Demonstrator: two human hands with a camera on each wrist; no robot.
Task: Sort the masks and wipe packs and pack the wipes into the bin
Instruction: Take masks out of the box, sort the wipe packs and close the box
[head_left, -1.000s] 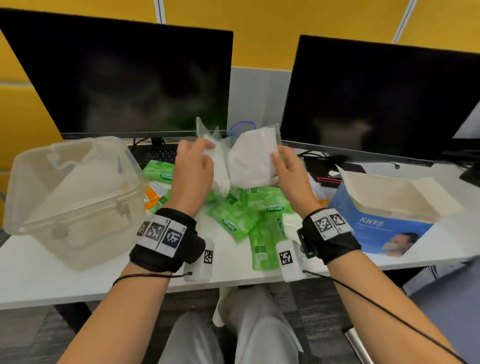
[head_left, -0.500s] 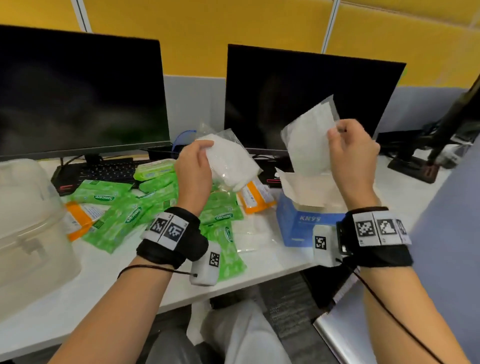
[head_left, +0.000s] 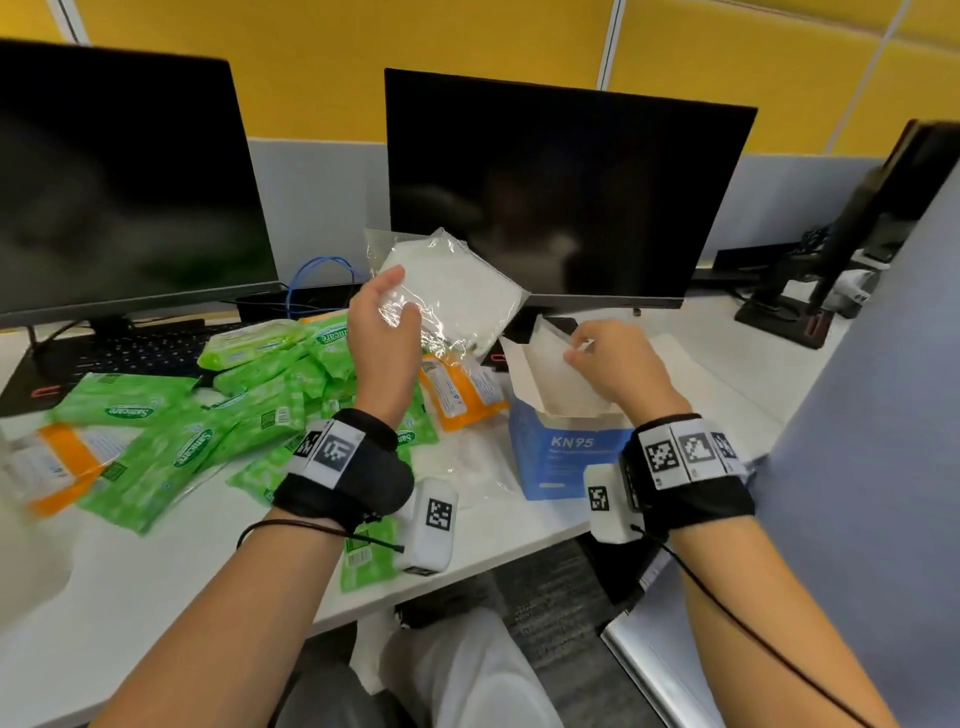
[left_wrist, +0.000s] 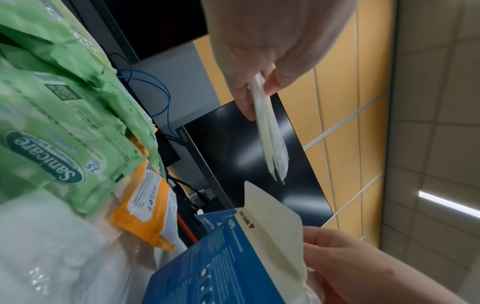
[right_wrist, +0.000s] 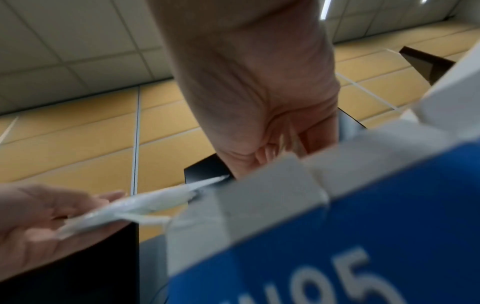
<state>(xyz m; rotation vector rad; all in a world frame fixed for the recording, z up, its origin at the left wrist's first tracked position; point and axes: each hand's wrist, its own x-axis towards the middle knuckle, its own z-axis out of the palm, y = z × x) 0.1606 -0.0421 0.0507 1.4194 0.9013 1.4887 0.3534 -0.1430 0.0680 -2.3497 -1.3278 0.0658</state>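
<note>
My left hand (head_left: 384, 322) is raised above the desk and pinches white masks in clear wrappers (head_left: 452, 291). In the left wrist view these masks (left_wrist: 270, 139) hang edge-on from my fingers (left_wrist: 244, 98). My right hand (head_left: 597, 358) is at the open top of the blue KN95 box (head_left: 566, 452) and pinches another white mask (head_left: 550, 358) that sits partly inside the box. The right wrist view shows curled fingers (right_wrist: 311, 142) just behind the box rim (right_wrist: 259, 185). Green wipe packs (head_left: 208, 431) and an orange pack (head_left: 457, 395) lie in a heap on the left.
Two dark monitors (head_left: 561, 192) stand at the back of the white desk (head_left: 156, 571), with a keyboard (head_left: 119, 353) under the left one. A translucent bin edge (head_left: 21, 545) shows blurred at far left. A further wrapped mask (head_left: 478, 462) lies beside the box.
My right hand has come down from in front of the monitor and brought its mask to the KN95 box. The left hand still holds its masks up. My view has shifted right.
</note>
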